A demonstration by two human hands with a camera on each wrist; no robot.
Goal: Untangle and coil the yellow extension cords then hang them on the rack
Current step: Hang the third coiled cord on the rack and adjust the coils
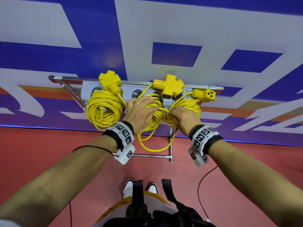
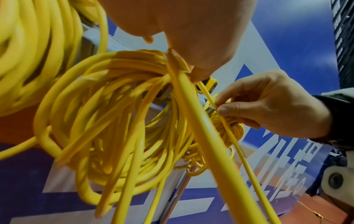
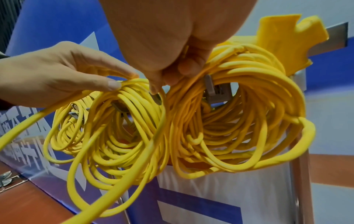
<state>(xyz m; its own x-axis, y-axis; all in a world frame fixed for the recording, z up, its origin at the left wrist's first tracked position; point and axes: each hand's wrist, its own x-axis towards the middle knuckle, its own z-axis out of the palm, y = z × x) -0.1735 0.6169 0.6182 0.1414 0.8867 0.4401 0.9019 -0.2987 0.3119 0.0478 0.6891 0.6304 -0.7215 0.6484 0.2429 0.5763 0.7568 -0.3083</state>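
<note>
Floor: red-pink floor [image 1: 49, 161] under the person's white shoes [image 1: 128, 188]; a thin dark cable [image 1: 200, 190] trails across it at the right.
Wall: blue banner [image 1: 49, 27] with large pale grey shapes and an orange stripe low down, standing directly behind the rack.
Rack: grey hook rail [image 1: 129, 89] on a metal frame, its top bar [image 1: 55, 77] running left to right; a chrome crossbar [image 1: 150, 155] shows lower down, near the floor.
Left coil: yellow cord bundle [image 1: 105, 110] hanging at the rack's left end, its three-way socket block [image 1: 109, 80] resting on top (nobody touches it).
Middle coil: yellow cord bundle [image 1: 154, 112] hanging near the rack's centre; one long loop [image 1: 154, 148] sags well below the others, and a second three-way socket block [image 1: 168, 86] sits above on the rail.
Right coil: yellow cord bundle [image 1: 190, 106] at the rack's right end, with a single socket end [image 1: 205, 95] pointing right.
Left hand: the left hand [image 1: 141, 112] lies over the top of the middle coil, fingers curled around its strands, thumb pressing them in the right wrist view [image 3: 113, 84].
Right hand: the right hand [image 1: 182, 117] pinches a single yellow strand [image 2: 214, 101] between thumb and fingers, just beside the right coil.
In the way: both hands and wrist bands [image 1: 121, 133] cover the hooks behind the middle and right coils; a grey hook [image 3: 216, 91] shows through the right coil only from the right wrist.
</note>
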